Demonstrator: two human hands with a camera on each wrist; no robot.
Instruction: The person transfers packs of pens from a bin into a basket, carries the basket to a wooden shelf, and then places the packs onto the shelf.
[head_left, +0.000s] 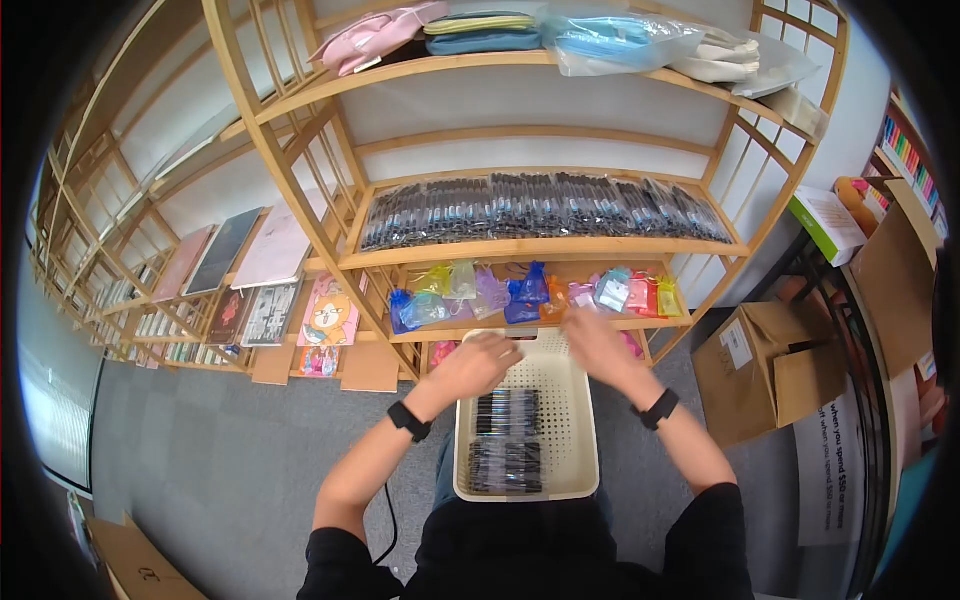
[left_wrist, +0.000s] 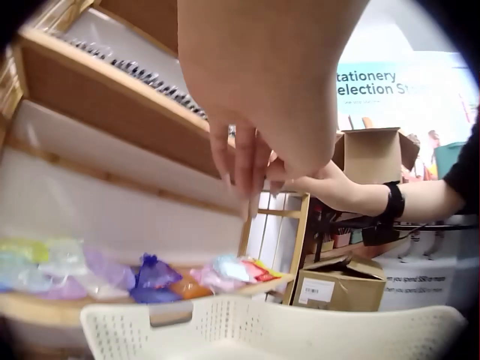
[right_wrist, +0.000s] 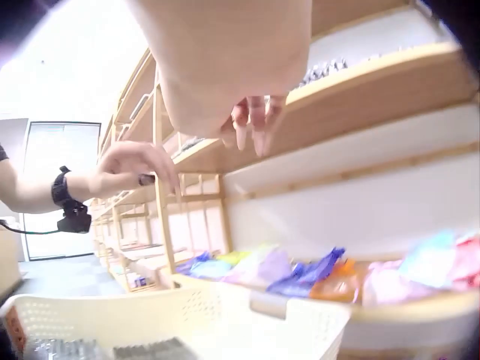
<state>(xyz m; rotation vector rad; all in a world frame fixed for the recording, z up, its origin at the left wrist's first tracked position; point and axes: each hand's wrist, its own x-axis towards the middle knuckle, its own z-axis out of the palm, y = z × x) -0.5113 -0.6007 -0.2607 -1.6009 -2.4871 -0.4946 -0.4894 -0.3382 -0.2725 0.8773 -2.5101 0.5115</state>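
Observation:
My left hand (head_left: 478,362) hovers above the left rim of a cream plastic basket (head_left: 585,440), its fingers loosely bent. In the left wrist view its fingers (left_wrist: 244,161) hang downward with nothing visible between them. Across from it, my right hand (head_left: 597,345) is raised over the basket's far right corner, slightly blurred. The right wrist view shows its fingers (right_wrist: 257,124) drooping, also with nothing visible between them. Two stacks of clear-wrapped black pens (head_left: 507,412) lie inside the basket along its left side. A small dark patch shows beside my left fingers in the right wrist view.
A wooden shelf ahead carries a long row of packaged black pens (head_left: 545,210). Below it lie colourful mesh pouches (head_left: 530,285); fabric cases (head_left: 480,35) sit above. Notebooks (head_left: 270,240) are displayed at left. A cardboard box (head_left: 765,370) stands on the floor at right.

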